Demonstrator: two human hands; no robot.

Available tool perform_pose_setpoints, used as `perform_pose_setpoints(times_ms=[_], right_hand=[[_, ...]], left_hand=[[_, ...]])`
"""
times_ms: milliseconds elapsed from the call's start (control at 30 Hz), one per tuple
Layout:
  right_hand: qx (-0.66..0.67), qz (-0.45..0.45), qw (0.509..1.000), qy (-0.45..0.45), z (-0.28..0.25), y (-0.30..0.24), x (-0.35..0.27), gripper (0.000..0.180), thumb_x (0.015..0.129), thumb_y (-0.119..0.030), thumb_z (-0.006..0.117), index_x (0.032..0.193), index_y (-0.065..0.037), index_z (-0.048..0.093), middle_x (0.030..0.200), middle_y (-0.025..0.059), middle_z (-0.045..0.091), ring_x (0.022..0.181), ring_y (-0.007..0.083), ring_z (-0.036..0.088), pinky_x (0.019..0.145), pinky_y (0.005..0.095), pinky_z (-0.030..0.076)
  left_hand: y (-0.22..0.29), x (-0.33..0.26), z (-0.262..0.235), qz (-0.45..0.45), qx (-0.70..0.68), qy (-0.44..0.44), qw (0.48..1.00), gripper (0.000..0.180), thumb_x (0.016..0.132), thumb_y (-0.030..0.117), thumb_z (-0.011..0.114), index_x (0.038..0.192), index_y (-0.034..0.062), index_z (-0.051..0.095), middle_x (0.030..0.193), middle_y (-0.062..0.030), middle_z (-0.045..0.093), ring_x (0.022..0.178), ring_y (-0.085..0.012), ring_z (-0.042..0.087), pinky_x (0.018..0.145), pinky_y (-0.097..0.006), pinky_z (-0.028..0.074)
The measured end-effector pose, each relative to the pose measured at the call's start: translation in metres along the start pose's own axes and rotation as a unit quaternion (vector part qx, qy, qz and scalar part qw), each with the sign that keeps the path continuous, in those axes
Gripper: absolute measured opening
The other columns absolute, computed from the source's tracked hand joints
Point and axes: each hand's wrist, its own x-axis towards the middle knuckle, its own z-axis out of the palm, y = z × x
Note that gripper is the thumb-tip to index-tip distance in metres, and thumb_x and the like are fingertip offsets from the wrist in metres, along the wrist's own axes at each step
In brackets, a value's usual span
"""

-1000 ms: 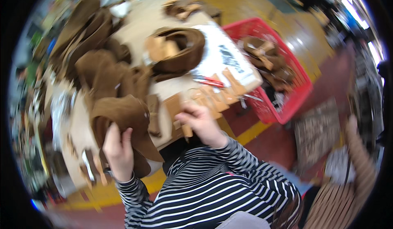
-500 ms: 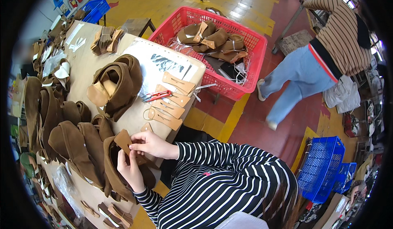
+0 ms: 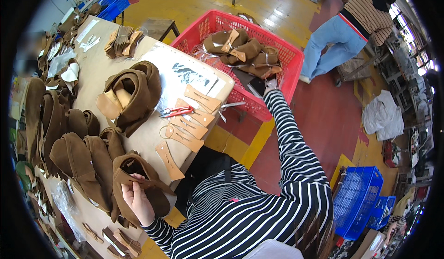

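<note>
My left hand (image 3: pixel 138 201) is closed at the near edge of the table, pinching a flat brown leather piece (image 3: pixel 135 180) against a brown suede shoe upper (image 3: pixel 152 203). My right arm stretches away to the red plastic basket (image 3: pixel 283 109), and my right hand (image 3: pixel 270 87) is at its inner near side, beside dark and white pieces; its fingers are too small to make out. Tan leather straps with slits (image 3: pixel 186 138) lie in a row along the table edge. Red-handled thread snips (image 3: pixel 176 111) rest next to them.
Brown suede uppers (image 3: pixel 74 159) crowd the left of the table (image 3: pixel 90 97), with one larger upper (image 3: pixel 132 92) in the middle. Strap bundles (image 3: pixel 121 43) lie farther back. Blue crates (image 3: pixel 356 201) stand on the floor at right. A person in a striped top (image 3: pixel 365 9) is beyond the basket.
My right hand has left the leather piece and reached out to the basket. My left hand stays at the upper. The other person has moved farther away.
</note>
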Motion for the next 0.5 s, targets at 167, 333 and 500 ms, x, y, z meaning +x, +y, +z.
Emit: perform_pose_setpoints(times_ms=[167,333,500], right_hand=[[0.313,-0.157,0.922,0.162,0.018,-0.002,-0.009,0.021,0.079,-0.014,0.071,0.097,-0.003,0.074,0.092,0.0135,0.073,0.085,0.0207,0.070,0.080,0.0329,0.053],[0.644,-0.318,0.684,0.126,-0.015,-0.048,-0.073,0.022,0.086,0.000,0.063,0.106,0.003,0.070,0.096,0.0081,0.072,0.089,0.0133,0.067,0.083,0.0254,0.051],[0.573,-0.267,0.765,0.127,-0.043,-0.084,-0.085,0.016,0.091,-0.006,0.062,0.103,0.001,0.068,0.090,0.0014,0.068,0.080,0.0081,0.061,0.076,0.0231,0.049]], left_hand=[[0.003,-0.007,0.004,-0.042,-0.064,0.014,0.997,0.030,0.098,0.012,0.051,0.124,-0.0022,0.049,0.103,-0.0074,0.054,0.093,-0.0138,0.051,0.086,-0.026,0.042],[0.002,-0.006,0.026,-0.073,-0.036,-0.021,0.996,0.036,0.099,0.027,0.049,0.115,-0.0046,0.056,0.084,-0.0028,0.054,0.073,-0.0093,0.047,0.064,-0.022,0.034],[0.004,-0.009,0.038,-0.092,-0.035,-0.030,0.995,0.038,0.102,0.030,0.044,0.101,-0.0045,0.061,0.076,-0.0047,0.056,0.066,-0.0098,0.047,0.058,-0.022,0.033]])
